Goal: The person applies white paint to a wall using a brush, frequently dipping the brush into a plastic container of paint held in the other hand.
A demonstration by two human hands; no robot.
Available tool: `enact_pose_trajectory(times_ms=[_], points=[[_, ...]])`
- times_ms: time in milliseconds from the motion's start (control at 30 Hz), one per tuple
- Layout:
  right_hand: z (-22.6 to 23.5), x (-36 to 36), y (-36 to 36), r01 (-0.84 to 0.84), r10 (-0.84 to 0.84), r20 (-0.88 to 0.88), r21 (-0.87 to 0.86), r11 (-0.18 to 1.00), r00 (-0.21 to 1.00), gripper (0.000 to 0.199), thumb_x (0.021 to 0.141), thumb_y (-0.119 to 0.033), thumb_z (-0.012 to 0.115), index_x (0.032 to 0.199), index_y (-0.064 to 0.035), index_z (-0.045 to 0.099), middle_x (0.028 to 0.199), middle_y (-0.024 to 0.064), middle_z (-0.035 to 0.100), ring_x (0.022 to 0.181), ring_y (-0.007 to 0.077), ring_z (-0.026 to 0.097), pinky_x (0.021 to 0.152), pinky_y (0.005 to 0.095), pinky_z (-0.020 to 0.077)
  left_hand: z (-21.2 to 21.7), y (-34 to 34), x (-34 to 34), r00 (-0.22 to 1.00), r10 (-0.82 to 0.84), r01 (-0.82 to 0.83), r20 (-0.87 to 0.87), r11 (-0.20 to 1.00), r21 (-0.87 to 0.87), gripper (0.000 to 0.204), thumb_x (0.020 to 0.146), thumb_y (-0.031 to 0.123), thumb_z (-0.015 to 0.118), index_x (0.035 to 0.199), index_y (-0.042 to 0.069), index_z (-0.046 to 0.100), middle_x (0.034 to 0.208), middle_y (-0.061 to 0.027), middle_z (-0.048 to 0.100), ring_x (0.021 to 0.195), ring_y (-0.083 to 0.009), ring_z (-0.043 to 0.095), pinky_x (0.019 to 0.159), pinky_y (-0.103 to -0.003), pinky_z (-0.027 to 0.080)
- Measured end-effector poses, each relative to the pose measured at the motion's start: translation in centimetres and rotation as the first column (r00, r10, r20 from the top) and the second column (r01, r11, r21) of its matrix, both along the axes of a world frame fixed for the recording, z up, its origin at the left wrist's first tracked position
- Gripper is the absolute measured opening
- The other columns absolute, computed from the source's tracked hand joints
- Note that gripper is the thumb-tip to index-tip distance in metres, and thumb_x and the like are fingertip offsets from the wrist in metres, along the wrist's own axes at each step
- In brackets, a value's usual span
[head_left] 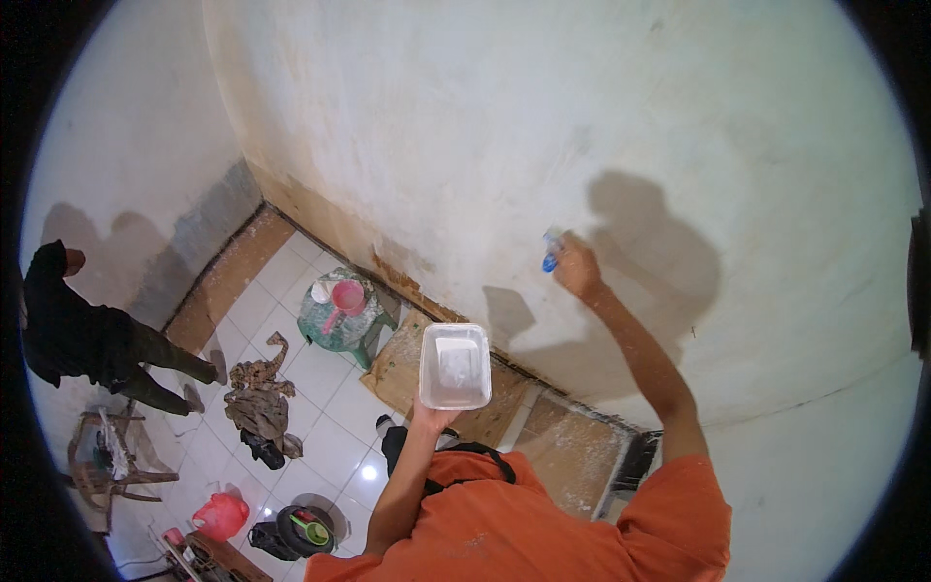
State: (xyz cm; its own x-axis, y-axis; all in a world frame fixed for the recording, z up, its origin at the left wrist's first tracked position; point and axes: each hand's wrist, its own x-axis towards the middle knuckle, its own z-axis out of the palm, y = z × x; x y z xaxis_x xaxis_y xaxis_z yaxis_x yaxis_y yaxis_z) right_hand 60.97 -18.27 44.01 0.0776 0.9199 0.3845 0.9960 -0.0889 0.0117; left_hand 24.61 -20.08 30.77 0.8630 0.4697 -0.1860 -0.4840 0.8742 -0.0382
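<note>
My right hand point(579, 269) is raised against the white wall point(543, 126) and grips a tool with a blue handle point(551, 256), its tip pressed to the plaster. My left hand point(433, 415) holds up a white rectangular tray point(455, 365) from below; white putty lies inside it. Both my arms reach up from an orange shirt at the lower edge. I look down from high above the tiled floor.
Below stand a green stool bearing a covered tub and a pink scoop point(344, 299), a heap of rags point(259, 400), a wooden chair point(109, 456), a red can point(221, 514) and a black bucket point(305, 529). Another person in black point(78, 325) stands at left.
</note>
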Motion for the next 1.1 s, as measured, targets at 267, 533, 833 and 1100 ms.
enact_pose_trajectory(times_ms=[267, 533, 833, 1100], points=[[0.4, 1.6, 5.9, 0.06, -0.035, -0.154, 0.158, 0.986, 0.988, 0.016, 0.087, -0.016, 0.06, 0.088, -0.004, 0.069, 0.085, 0.0174, 0.062, 0.082, 0.0365, 0.059, 0.076, 0.0489, 0.0467, 0.3, 0.1, -0.8, 1.0, -0.005, 0.005, 0.0, 1.0, 0.009, 0.053, 0.094, 0.045, 0.052, 0.136, 0.013, 0.05, 0.133, -0.0091, 0.056, 0.121, -0.0296, 0.055, 0.102, -0.05, 0.045], [14.5, -1.4, 3.2, 0.094, -0.089, -0.031, 0.41, 0.907, 0.996, 0.014, 0.081, -0.013, 0.064, 0.093, -0.0046, 0.065, 0.087, 0.0142, 0.059, 0.078, 0.0343, 0.06, 0.069, 0.0447, 0.05, 0.4, 0.0, -1.8, 0.999, 0.052, -0.052, 0.01, 0.999, -0.004, 0.05, 0.094, 0.043, 0.051, 0.134, 0.013, 0.052, 0.132, -0.0095, 0.057, 0.12, -0.0305, 0.055, 0.102, -0.051, 0.045], [4.1, -1.4, 6.6, 0.004, 0.009, -0.064, 0.198, 0.98, 0.998, 0.013, 0.08, -0.017, 0.065, 0.088, -0.0064, 0.066, 0.082, 0.0142, 0.06, 0.081, 0.0321, 0.06, 0.073, 0.0432, 0.0488, -0.3, -0.1, -2.2, 0.995, 0.029, -0.019, 0.093, 0.995, -0.101, 0.053, 0.094, 0.046, 0.048, 0.135, 0.012, 0.052, 0.134, -0.0124, 0.055, 0.121, -0.0352, 0.054, 0.1, -0.058, 0.043], [14.5, 3.2, 4.6, 0.019, 0.026, -0.068, 0.583, 0.812, 0.997, 0.016, 0.086, -0.017, 0.064, 0.084, -0.0015, 0.062, 0.073, 0.0173, 0.059, 0.066, 0.0381, 0.058, 0.062, 0.0454, 0.0474, 0.3, 0.2, -2.1, 0.998, 0.043, -0.04, 0.056, 0.998, -0.04, 0.053, 0.093, 0.045, 0.05, 0.135, 0.012, 0.051, 0.134, -0.0116, 0.055, 0.122, -0.0333, 0.053, 0.102, -0.055, 0.044]])
